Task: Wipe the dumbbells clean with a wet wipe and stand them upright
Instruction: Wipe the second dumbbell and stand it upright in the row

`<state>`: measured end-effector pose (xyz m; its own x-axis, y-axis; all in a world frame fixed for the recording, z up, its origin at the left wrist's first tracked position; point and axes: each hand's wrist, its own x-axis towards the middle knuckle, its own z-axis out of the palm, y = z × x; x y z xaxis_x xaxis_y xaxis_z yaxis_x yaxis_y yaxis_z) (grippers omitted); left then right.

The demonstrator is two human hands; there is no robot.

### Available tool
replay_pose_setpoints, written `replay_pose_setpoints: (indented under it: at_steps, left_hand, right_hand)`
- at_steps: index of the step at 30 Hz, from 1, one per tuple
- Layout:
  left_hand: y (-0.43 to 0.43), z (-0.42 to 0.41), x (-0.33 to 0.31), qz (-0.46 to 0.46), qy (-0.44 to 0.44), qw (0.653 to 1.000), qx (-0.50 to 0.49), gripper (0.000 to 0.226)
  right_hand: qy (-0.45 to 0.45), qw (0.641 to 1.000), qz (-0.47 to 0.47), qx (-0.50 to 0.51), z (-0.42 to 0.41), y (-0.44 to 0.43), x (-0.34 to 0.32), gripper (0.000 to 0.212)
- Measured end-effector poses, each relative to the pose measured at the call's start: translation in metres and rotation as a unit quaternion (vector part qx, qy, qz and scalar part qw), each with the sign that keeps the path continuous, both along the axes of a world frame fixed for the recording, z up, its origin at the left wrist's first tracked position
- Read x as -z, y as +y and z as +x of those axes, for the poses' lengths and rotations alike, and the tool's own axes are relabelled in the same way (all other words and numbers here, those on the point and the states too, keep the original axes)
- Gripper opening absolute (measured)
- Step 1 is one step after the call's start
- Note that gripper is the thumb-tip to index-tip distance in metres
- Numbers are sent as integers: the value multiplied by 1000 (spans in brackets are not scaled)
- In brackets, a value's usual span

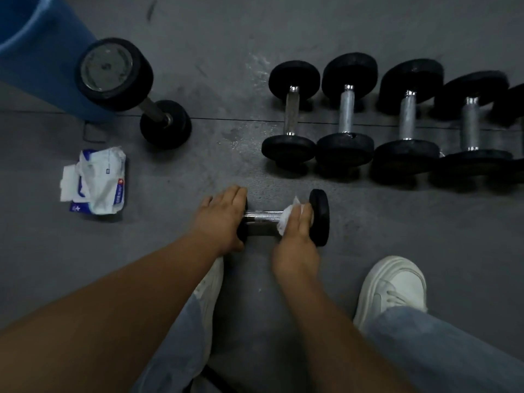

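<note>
Forearms [113, 302] reach down between the shoes [394, 287] to the dumbbell [263, 215]. It lies on the floor [397, 222], long axis left to right, one head pointing to each side. Left hand [222, 219] grips the left head. Right hand [297, 236] clamps the wipe [286, 219] round the handle. Being round, it could roll under hard rubbing if the left hand slackens, and a wet handle may slip when upended.
</note>
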<state>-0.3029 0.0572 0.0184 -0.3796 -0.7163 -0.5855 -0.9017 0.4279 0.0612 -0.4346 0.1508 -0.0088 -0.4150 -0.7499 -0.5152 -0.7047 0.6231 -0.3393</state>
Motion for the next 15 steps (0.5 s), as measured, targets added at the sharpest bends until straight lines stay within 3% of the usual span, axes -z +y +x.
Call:
replay_pose_setpoints:
  at_steps: [2, 4, 8, 10, 13, 14, 15]
  left_hand:
    - [-1, -1, 0, -3, -4, 1000, -1, 125]
    - [-3, 0, 0, 4, -11, 1000, -3, 126]
    - [-1, -1, -3, 9, -5, 1000, 3, 125]
    - [-2, -3, -4, 3, 3, 1000, 2, 122]
    - [-8, -2, -4, 12, -5, 1000, 5, 123]
    - [-9, -2, -4, 16, -8, 1000, 8, 124]
    - [-9, -2, -4, 18, -9, 1000, 7, 124]
  right_hand:
    - [15, 999, -10, -41, 11, 24, 1, 95]
    - [17, 1000, -18, -17, 10, 14, 10, 93]
    - [5, 1000, -1, 0, -11, -24, 16, 57]
    - [-58, 993, -100, 14, -17, -14, 12, 44]
    - [-225, 933, -222, 173, 3, 12, -2, 29]
    - [-284, 887, -199, 305, 16, 21, 0, 28]
    - [-362, 793, -158, 465, 28, 25, 0, 27]
